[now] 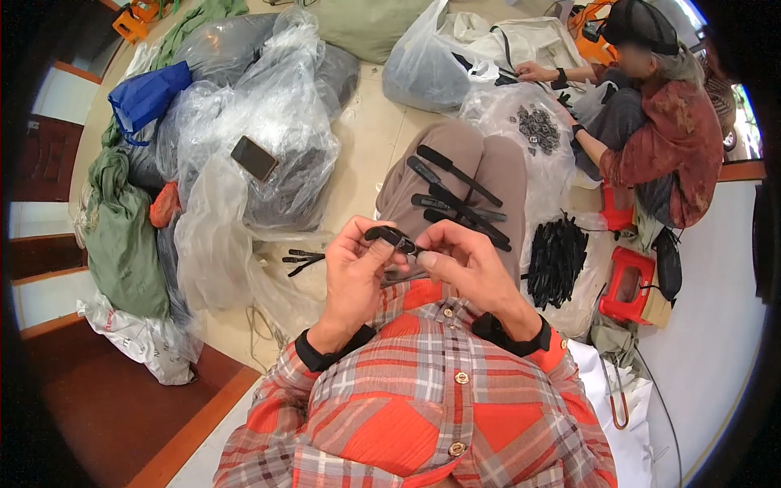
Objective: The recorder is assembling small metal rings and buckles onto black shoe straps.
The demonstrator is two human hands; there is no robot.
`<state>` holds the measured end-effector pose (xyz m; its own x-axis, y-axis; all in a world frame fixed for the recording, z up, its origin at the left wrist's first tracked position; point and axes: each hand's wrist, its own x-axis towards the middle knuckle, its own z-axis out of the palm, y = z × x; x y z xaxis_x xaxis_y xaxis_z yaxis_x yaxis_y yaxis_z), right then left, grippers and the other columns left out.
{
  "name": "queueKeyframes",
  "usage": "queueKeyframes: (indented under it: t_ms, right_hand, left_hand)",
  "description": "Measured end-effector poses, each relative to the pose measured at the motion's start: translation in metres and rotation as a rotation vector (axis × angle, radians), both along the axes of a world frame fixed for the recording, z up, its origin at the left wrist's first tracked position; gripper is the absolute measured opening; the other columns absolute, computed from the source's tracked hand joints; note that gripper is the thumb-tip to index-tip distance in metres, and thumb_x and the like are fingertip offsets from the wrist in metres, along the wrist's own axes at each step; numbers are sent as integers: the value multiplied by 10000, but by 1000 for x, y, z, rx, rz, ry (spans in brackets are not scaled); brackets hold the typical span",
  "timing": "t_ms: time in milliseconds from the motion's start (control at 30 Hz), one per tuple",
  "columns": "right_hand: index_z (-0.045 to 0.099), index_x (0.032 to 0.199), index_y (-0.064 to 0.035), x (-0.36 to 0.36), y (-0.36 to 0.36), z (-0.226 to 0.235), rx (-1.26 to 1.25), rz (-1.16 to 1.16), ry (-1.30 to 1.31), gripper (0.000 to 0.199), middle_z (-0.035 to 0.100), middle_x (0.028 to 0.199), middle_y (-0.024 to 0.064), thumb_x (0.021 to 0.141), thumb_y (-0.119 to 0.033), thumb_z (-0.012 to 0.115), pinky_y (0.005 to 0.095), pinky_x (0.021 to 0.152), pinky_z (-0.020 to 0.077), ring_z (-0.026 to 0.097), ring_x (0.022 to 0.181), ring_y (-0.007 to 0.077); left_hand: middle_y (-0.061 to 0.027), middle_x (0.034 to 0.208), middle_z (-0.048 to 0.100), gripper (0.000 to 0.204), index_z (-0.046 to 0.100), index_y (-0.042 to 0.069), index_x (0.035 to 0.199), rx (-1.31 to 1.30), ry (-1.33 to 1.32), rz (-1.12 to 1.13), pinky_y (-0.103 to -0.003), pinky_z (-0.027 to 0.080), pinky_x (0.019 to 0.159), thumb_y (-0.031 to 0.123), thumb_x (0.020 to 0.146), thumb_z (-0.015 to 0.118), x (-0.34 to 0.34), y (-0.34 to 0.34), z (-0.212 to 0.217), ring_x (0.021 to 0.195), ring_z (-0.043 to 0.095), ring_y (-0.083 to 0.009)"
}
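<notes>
Home floor workshop, bulging plastic sacks [268, 122], black parts pile [557, 260]

Black clip [390, 237] between the hands; black strips [455, 195] on tan trousers [488, 167]. Shirt [423, 398] was orange-red plaid with grey and white bars. Blue bag [146, 93], green cloth [122, 236], red stool [626, 281], clear plastic sacks [268, 106], cream floor [374, 138]

Ahead of my left hand [351, 272] and right hand [464, 264], black strips [455, 195] cover my knees. Clear plastic bags [244, 138] crowd my left; a black strip pile [556, 260] blocks my right. Bare floor [370, 138] lies between the bags and my knees.
</notes>
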<state>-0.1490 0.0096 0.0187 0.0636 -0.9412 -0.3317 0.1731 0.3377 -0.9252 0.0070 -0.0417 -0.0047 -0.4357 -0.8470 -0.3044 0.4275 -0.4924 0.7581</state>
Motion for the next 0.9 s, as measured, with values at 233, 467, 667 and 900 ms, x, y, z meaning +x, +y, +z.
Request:
queueKeyframes:
  t_ms: [233, 467, 667, 900]
  right_hand:
    - [564, 816, 10, 8, -3, -22, -25, -105, 81, 124, 547, 720, -27, 812, -109, 595, 204, 602, 406, 475, 667, 36]
    - [570, 802, -9, 4, -5, -25, -85, -87, -11, 150, 535, 695, -39, 834, -155, 574, 209, 594, 380, 448, 648, 40]
    - [566, 797, -6, 3, -9, -6, 111, -5, -88, 224, 509, 665, -22, 864, -217, 534, 218, 540, 371, 427, 615, 40]
    - [548, 805, 16, 4, -14, -21, 53, 128, 278, 277, 493, 627, -5, 873, -248, 504, 231, 520, 360, 427, 597, 54]
  left_hand:
    - [-91, 800, 592, 105, 514, -21, 914, -18, 34, 30, -254, 500, 607, 11, 824, 557, -1, 2, -9, 649, 582, -131]
    - [-79, 800, 595, 130, 526, -23, 938, 20, 38, -43, -250, 496, 619, -7, 812, 556, -2, 0, -5, 663, 583, -131]
    - [-73, 789, 602, 94, 552, -15, 907, 37, -22, -19, -251, 493, 621, 16, 818, 563, 2, -2, -9, 660, 584, -125]
    - [-80, 776, 614, 74, 568, -18, 870, 33, -18, -46, -257, 508, 616, 29, 814, 579, 1, -2, -6, 629, 593, -129]
